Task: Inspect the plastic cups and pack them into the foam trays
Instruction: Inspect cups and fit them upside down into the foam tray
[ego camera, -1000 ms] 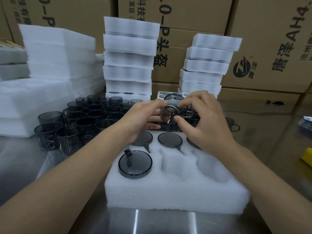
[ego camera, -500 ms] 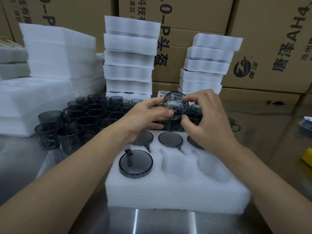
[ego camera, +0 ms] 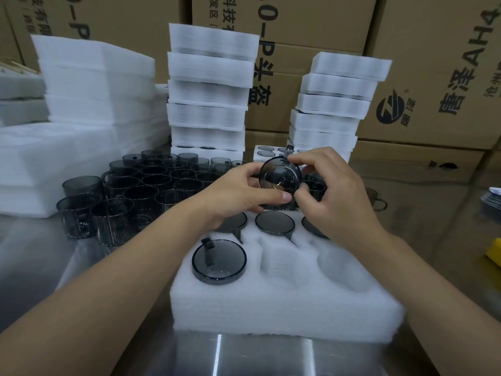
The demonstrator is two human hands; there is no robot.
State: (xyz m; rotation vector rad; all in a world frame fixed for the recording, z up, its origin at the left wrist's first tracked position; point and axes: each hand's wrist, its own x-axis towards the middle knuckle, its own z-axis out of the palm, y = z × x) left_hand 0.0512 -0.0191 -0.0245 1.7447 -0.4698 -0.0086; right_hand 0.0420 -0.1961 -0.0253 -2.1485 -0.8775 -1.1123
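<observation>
1. The step in hand is inspection. The left hand (ego camera: 238, 196) and right hand (ego camera: 333, 194) together hold one smoky plastic cup (ego camera: 279, 176) up in the air, above the far edge of the foam tray (ego camera: 284, 308), with one round end tilted towards the camera.
2. Fingers: both sets are curled and grasping the cup. The left thumb and fingertips pinch its left and lower edge. The right fingertips pinch near the handle at the top, with the thumb at the lower right edge.
3. Done so far in this tray: four of six pockets look filled. Three cups sit in the far row (ego camera: 275, 222), the outer two partly hidden under the hands, and one is in the near-left pocket (ego camera: 219, 260). All sit flat end up.
4. Left in this tray: the near-middle pocket (ego camera: 284, 263) and near-right pocket (ego camera: 344, 267) are empty. The held cup most likely goes into one of them once it passes.
5. Further back, two stacks of foam trays (ego camera: 208, 90) (ego camera: 336, 99) stand in front of cardboard boxes (ego camera: 433, 63). Dark bands between some layers suggest they are already packed.
6. Still to do overall: a large cluster of loose cups (ego camera: 141, 185) stands on the worktop (ego camera: 265, 356) to the left of the tray. A single cup (ego camera: 375, 199) stands apart on the right. Judging by this pile, the job is well under way but far from finished.
</observation>
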